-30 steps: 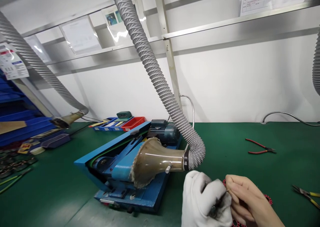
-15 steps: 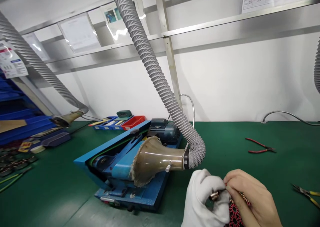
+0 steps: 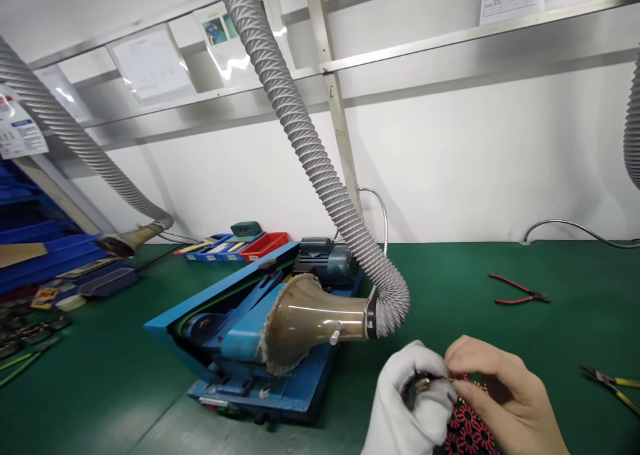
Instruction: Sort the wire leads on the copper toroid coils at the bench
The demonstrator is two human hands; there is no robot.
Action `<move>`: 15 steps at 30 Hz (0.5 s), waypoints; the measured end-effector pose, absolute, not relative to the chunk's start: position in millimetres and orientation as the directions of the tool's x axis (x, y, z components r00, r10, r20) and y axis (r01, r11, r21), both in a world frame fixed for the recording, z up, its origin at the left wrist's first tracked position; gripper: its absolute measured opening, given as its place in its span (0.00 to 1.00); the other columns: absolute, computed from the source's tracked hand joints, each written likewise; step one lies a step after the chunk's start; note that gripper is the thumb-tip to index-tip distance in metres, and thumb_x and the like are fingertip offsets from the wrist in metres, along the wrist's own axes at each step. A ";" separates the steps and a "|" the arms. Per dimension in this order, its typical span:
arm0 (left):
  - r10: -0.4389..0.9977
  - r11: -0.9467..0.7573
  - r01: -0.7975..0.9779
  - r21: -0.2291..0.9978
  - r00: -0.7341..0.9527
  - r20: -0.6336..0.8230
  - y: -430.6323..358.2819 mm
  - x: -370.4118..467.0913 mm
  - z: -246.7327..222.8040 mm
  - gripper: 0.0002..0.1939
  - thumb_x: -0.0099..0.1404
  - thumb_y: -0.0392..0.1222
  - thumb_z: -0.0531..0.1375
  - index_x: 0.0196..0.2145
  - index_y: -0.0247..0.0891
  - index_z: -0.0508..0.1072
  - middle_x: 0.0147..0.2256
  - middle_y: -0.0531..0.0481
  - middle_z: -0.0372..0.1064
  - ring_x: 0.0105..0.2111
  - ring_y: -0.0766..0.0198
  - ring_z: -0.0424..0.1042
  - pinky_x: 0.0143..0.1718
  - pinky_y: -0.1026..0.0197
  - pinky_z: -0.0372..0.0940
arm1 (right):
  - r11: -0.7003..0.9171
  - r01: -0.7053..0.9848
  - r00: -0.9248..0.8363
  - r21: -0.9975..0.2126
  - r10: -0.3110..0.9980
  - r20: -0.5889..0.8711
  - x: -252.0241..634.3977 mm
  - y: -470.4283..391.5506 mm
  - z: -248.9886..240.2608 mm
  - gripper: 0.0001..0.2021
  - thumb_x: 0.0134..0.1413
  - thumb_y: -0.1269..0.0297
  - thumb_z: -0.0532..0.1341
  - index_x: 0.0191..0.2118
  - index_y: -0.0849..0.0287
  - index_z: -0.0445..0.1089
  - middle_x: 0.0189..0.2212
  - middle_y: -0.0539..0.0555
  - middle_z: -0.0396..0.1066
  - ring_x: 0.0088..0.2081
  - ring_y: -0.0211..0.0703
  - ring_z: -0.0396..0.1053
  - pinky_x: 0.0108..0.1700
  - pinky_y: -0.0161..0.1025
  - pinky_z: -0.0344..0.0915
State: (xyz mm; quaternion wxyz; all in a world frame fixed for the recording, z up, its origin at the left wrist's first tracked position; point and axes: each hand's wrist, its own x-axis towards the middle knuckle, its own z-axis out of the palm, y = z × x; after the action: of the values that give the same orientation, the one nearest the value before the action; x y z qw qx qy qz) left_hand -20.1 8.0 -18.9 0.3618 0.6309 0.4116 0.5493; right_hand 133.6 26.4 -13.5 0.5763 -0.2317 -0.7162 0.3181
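Lower right of frame: my gloved left hand (image 3: 413, 401) is curled around a small metal part (image 3: 424, 381). My bare right hand (image 3: 500, 395) pinches at the same part, fingers closed. Red-and-black wound coils (image 3: 467, 425) sit just under both hands. Blue belt machine (image 3: 250, 335) at centre, red pliers (image 3: 520, 293) on green bench (image 3: 550, 335), right.

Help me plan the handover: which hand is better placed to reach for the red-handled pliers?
Probably the right hand: bare, it lies nearer the red-handled pliers, which sit far right on the green mat. The gloved left hand grips a small metal part.
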 end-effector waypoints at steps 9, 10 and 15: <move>0.966 -0.166 -0.150 0.975 0.176 0.191 13.0 -12.8 -12.4 0.02 0.47 0.33 0.55 0.23 0.38 0.64 0.20 0.58 0.55 0.19 0.72 0.51 0.22 0.66 0.53 | 0.902 0.208 -0.307 -0.379 0.428 0.850 136.2 28.1 -10.6 0.15 0.54 0.84 0.58 0.40 0.56 0.69 0.25 0.52 0.72 0.26 0.42 0.70 0.29 0.38 0.68; 0.962 -0.233 -0.078 0.969 0.127 0.241 12.1 -12.5 -14.2 0.02 0.48 0.33 0.55 0.23 0.38 0.65 0.21 0.57 0.55 0.20 0.72 0.52 0.23 0.65 0.54 | 0.896 0.258 -0.319 -0.361 0.432 0.844 137.1 26.3 -10.2 0.13 0.55 0.83 0.57 0.39 0.56 0.67 0.24 0.52 0.71 0.25 0.42 0.69 0.28 0.37 0.67; 0.873 -0.461 0.242 0.854 -0.045 0.485 7.0 -15.0 -20.4 0.06 0.53 0.31 0.55 0.24 0.38 0.70 0.24 0.54 0.59 0.27 0.65 0.63 0.32 0.62 0.61 | 0.764 0.300 -0.273 -0.571 0.642 0.716 146.1 20.2 -10.6 0.11 0.66 0.72 0.50 0.31 0.54 0.60 0.22 0.49 0.66 0.24 0.40 0.68 0.27 0.35 0.66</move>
State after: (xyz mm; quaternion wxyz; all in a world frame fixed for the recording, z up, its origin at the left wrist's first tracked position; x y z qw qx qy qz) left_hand -15.0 7.0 -20.4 0.2753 0.6337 0.4400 0.5737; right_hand 146.1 20.2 -10.6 0.5217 -0.3018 -0.7810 0.1638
